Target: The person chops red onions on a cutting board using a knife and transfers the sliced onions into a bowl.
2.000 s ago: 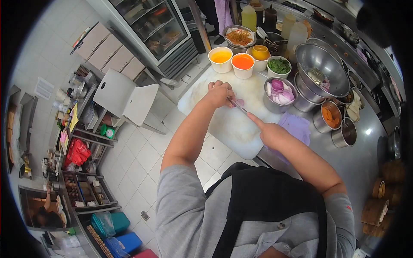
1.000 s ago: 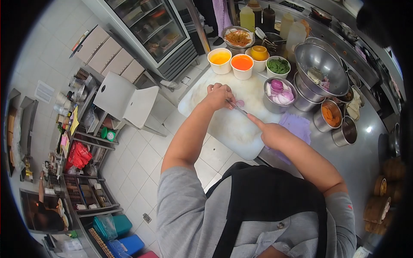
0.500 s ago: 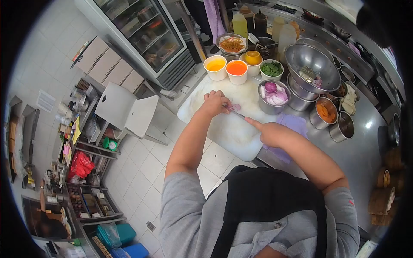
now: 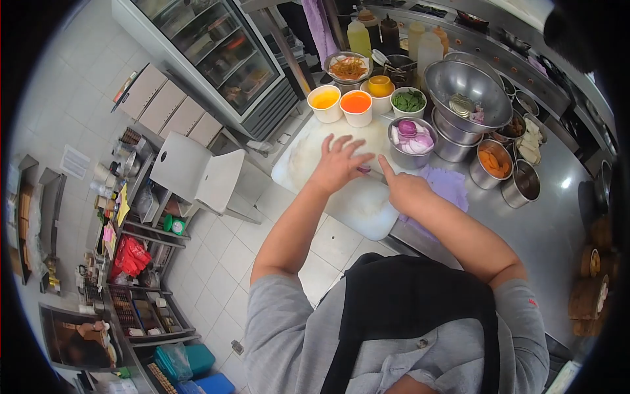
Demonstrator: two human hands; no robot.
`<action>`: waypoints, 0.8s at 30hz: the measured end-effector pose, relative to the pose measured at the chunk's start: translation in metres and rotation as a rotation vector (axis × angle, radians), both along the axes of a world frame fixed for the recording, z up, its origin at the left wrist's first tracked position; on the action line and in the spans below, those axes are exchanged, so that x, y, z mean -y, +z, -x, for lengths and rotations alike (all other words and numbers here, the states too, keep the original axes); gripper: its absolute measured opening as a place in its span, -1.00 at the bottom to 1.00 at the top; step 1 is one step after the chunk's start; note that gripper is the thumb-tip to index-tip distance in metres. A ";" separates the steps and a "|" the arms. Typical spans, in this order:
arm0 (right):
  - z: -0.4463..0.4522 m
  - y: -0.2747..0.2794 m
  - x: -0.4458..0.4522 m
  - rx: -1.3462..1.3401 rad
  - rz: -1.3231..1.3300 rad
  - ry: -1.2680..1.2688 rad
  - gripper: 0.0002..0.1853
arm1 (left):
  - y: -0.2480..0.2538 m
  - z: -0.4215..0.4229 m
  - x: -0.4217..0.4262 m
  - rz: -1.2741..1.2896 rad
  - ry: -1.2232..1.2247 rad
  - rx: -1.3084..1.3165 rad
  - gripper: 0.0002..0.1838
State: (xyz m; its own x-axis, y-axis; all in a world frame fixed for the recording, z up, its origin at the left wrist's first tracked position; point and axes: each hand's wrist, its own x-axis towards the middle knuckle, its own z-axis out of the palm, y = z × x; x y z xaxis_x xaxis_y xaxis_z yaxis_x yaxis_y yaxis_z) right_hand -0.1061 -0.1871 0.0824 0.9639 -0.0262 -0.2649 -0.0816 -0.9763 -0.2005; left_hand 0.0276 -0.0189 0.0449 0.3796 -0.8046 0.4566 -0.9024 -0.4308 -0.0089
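Note:
My left hand hovers over the white cutting board, its fingers spread. Close to its thumb and fingers is a small purple piece of onion; whether they touch it I cannot tell. My right hand grips a knife, the index finger stretched forward along it. Most of the blade is hard to see, and the handle is hidden in the fist. Beyond the right hand stands a metal container of peeled and cut red onions. A purple cloth lies beside that hand.
White tubs of yellow sauce, orange sauce and green leaves line the board's far edge. A large metal bowl rests on stacked containers. Sliced carrots fill another container. Sauce bottles stand behind.
My left hand has opened from its closed grip on the onion and shifted slightly right, fingers spreading. My right hand keeps the knife and stays near the same spot. The view has shifted slightly.

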 end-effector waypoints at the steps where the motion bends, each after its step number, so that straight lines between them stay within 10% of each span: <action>1: -0.003 -0.001 -0.001 0.005 -0.014 -0.003 -0.10 | -0.003 0.002 0.002 -0.014 -0.088 0.023 -0.60; 17: 0.083 0.013 0.052 -0.052 -0.218 -0.030 -0.22 | -0.051 -0.041 -0.017 0.069 0.067 -0.154 -0.83; 24: 0.073 -0.041 0.053 -0.209 -1.174 -0.429 -0.41 | -0.084 -0.053 0.007 0.579 0.256 -0.506 -0.79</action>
State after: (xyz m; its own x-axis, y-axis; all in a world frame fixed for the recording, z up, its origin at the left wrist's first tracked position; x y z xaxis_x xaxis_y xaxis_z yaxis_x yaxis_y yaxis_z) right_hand -0.1792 -0.2405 0.0419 0.8732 0.0284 -0.4865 -0.4811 -0.1079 -0.8700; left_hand 0.0807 -0.0259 -0.0392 0.7920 -0.3532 0.4980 -0.6103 -0.4355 0.6617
